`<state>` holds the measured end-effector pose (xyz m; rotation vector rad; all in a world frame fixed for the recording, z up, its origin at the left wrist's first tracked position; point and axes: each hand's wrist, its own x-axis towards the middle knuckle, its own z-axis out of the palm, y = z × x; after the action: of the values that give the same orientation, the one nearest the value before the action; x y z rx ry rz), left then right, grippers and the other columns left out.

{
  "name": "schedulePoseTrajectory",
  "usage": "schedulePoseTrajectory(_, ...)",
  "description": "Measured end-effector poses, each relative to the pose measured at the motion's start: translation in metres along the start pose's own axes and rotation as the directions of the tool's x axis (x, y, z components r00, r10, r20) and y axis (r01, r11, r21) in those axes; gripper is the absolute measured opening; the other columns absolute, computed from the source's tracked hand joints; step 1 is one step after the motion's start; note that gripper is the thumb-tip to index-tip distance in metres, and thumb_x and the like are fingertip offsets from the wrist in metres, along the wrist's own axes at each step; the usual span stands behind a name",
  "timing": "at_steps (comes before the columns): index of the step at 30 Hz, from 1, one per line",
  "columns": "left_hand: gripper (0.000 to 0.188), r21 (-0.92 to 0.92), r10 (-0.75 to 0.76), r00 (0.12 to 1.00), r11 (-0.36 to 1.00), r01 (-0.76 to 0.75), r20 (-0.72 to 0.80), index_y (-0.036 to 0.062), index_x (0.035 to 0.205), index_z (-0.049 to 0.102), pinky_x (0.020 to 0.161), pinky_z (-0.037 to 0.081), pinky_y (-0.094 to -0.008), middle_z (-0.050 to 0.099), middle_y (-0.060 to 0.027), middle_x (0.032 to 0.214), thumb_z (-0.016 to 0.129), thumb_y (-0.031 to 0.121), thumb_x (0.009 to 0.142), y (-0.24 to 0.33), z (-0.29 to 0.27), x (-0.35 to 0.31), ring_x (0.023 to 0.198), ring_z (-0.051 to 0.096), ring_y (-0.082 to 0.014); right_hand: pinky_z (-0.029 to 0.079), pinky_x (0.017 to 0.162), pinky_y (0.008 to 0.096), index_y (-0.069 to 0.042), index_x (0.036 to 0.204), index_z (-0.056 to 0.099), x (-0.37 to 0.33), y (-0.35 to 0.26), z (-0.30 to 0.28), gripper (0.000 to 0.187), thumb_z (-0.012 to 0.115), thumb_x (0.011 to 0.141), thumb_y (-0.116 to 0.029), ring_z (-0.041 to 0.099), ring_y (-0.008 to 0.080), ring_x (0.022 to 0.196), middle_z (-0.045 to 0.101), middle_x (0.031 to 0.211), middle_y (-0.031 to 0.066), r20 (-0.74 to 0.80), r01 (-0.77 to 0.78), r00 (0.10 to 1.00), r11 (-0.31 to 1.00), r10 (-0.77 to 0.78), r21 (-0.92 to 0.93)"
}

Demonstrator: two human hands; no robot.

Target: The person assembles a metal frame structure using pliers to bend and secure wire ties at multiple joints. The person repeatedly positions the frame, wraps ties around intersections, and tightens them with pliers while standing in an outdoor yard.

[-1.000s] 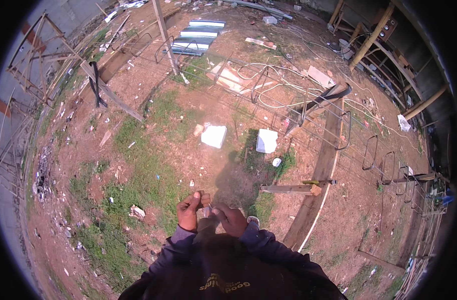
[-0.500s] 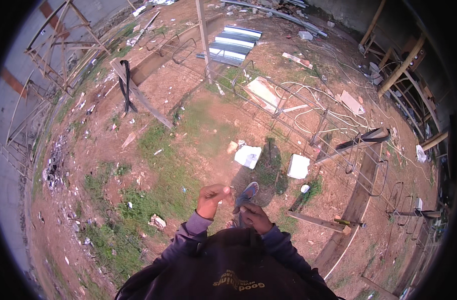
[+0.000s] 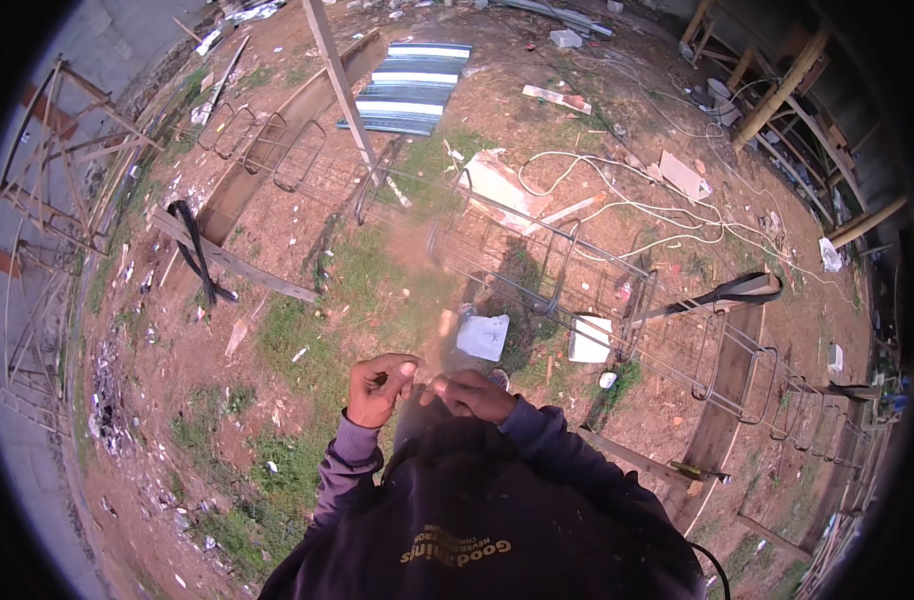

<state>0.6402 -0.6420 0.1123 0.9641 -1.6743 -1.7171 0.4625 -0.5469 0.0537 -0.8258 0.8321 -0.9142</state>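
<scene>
Left hand (image 3: 379,390), right hand (image 3: 474,393): fingers curled; contents, cannot tell. Nearest white block (image 3: 483,337): on ground (image 3: 157,330) beyond, closer to right hand.

Two blocks (image 3: 483,338) lie ahead of the hands (image 3: 375,390) — roofing sheets (image 3: 414,88) farther off, beyond the rebar cage (image 3: 564,266).

Grass (image 3: 315,365) leaves room left of the left hand (image 3: 379,388); ahead of the right hand (image 3: 471,396), a white block (image 3: 483,338) and steel cage (image 3: 549,306) obstruct.
</scene>
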Motion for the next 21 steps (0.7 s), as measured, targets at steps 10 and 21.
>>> schedulePoseTrajectory(10,0.02,0.064,0.072,0.874,0.991,-0.117,0.48,-0.0067,0.098,0.067,0.066,0.051,-0.0291,0.067,-0.0117,0.08,0.061,0.011,0.093,-0.011,-0.034,0.172,0.07,0.064,-0.0163,0.032,0.049,0.0213,-0.002,0.123,0.056,0.059,-0.046,-0.042,0.033,0.044,0.103,-0.025,0.041,0.0053,0.052,0.055,0.064,0.0011,-0.331,0.041,0.943,0.993,-0.003,0.107)
schedulePoseTrajectory(21,0.023,0.291,0.057,0.763,0.904,-0.313,0.644,0.0031,0.107,0.064,0.08,0.05,-0.0299,0.065,-0.0115,0.104,0.069,0.007,0.084,-0.02,0.022,0.292,0.092,0.063,-0.0198,0.033,0.052,0.0209,-0.003,0.115,0.059,0.054,-0.034,-0.008,0.025,0.048,0.101,-0.02,0.046,0.0058,0.056,0.057,0.067,0.0034,-0.899,0.514,0.428,0.844,-0.097,0.153)
